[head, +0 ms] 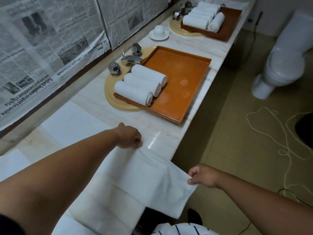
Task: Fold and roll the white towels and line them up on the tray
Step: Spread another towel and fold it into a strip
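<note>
A white towel (149, 180) lies spread on the marble counter, its near side hanging over the front edge. My left hand (129, 136) pinches the towel's far corner against the counter. My right hand (202, 175) grips the towel's right corner just off the counter edge. Ahead stands an orange-brown tray (183, 92) over a sink, with three rolled white towels (142, 85) lined up along its left side.
More flat white towels (72, 126) lie on the counter to the left. A second tray (230, 22) with several rolled towels sits farther back, beside a cup and saucer (158, 32). Chrome taps (130, 59) stand behind the near tray. A toilet (284, 61) and loose cord (271, 133) occupy the floor at right.
</note>
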